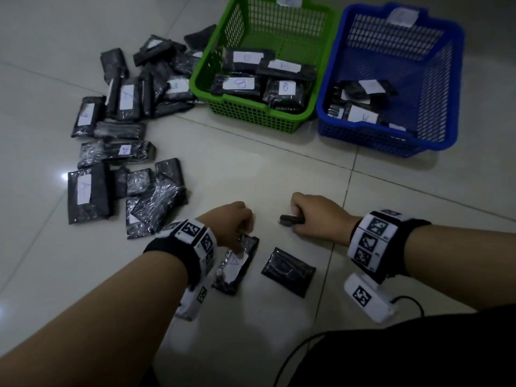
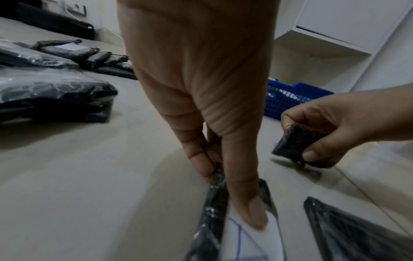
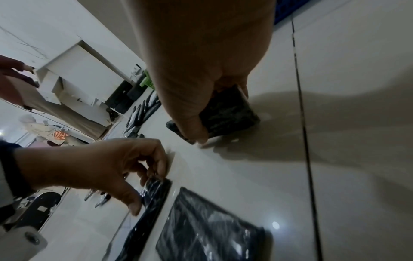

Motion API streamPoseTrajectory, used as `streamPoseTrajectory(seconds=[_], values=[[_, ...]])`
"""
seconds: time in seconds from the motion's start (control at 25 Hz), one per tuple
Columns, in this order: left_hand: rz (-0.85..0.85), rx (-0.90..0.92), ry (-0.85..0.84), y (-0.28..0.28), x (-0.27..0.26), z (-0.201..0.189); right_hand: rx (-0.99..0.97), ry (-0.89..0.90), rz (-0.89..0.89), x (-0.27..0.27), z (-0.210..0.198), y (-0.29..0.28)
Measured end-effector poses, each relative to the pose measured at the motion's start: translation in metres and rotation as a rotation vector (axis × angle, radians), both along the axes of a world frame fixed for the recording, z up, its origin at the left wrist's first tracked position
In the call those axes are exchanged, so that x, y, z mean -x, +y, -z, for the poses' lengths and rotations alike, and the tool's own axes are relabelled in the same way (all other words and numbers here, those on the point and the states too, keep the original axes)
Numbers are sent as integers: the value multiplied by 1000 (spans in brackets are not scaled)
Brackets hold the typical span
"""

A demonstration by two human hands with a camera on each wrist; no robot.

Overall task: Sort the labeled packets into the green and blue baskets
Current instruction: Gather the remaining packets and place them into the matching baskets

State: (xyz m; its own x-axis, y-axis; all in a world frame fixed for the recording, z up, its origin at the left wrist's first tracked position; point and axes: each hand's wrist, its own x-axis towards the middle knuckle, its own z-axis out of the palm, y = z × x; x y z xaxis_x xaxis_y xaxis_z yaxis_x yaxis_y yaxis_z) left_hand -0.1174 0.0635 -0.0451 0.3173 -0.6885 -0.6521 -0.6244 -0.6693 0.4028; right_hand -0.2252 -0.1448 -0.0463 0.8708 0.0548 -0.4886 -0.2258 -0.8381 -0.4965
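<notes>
Tiled floor [image 1: 279, 174] | left hand [image 1: 231, 222] pinches A-labelled packet [image 1: 236, 268] | right hand [image 1: 318, 219] grips small packet [image 1: 290, 220]

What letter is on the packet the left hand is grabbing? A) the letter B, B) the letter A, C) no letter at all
B: the left hand pinches the end of a packet whose white label shows a handwritten A, clearest in the left wrist view.
</notes>
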Motion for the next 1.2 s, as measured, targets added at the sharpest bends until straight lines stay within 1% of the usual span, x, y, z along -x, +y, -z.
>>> streamPoseTrajectory(seconds=[0.12,0.2,0.32,0.36,0.44,0.48,0.6,0.72,0.8,0.92,1.0,1.04,1.12,1.2], values=[[-93,-19,58,-5,-7,-2,-65,-30,44,-18,-13,-7],[-226,21,167,-9,-19,-5,-124,-99,89,-31,-23,-10],[-557,189,487,-19,-42,-20,-239,-207,195,-46,-35,-24],[-662,263,561,-23,-49,-26,-280,-221,240,-49,-40,-30],[-818,422,629,-37,-59,-39,-365,-258,328,-54,-49,-44],[-865,496,643,-46,-62,-45,-397,-289,370,-55,-52,-52],[-913,651,682,-72,-66,-51,-461,-377,503,-54,-56,-76],[-887,700,722,-96,-64,-50,-494,-446,640,-49,-60,-94],[-873,719,744,-112,-60,-51,-473,-481,728,-45,-63,-106],[-866,809,788,-133,-56,-54,-452,-539,841,-41,-68,-127],[-860,901,781,-146,-54,-57,-428,-580,914,-41,-70,-143],[-861,954,735,-153,-53,-58,-406,-603,953,-41,-71,-149],[-871,1044,523,-171,-56,-56,-342,-660,1021,-40,-69,-163],[-878,1084,282,-191,-59,-53,-267,-702,1072,-37,-62,-175]])
